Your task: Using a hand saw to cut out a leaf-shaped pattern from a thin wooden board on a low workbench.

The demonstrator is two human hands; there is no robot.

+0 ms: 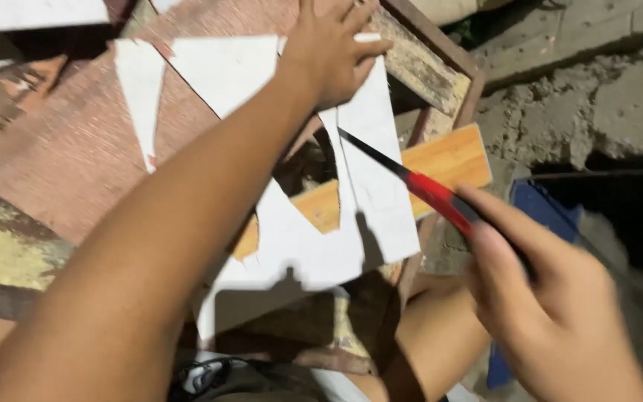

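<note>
The white sheet lies in the middle of the frame, draped over a reddish board and an orange wood strip. It is already cut into long pointed pieces, one sliver lying apart at upper left. It looks thin and light, stiff enough to keep a flat edge yet likely to bend or slide under a blade, so it wants pressing down flat close to the cut line, with the fingers kept clear of the edge.

The left hand, at the top centre, does just that: palm down, fingers spread wide and flat on the upper end of the sheet, closed around nothing.

The right hand, at lower right, is curled tight around the red handle of a knife. Its dark blade points up and left, and the tip meets the sheet just below the left hand (the hand is motion-blurred, so whether the tip is biting in or only touching is hard to say).

A worn wooden frame runs along the upper right, with rough concrete beyond it. A blue object shows behind the right hand.
</note>
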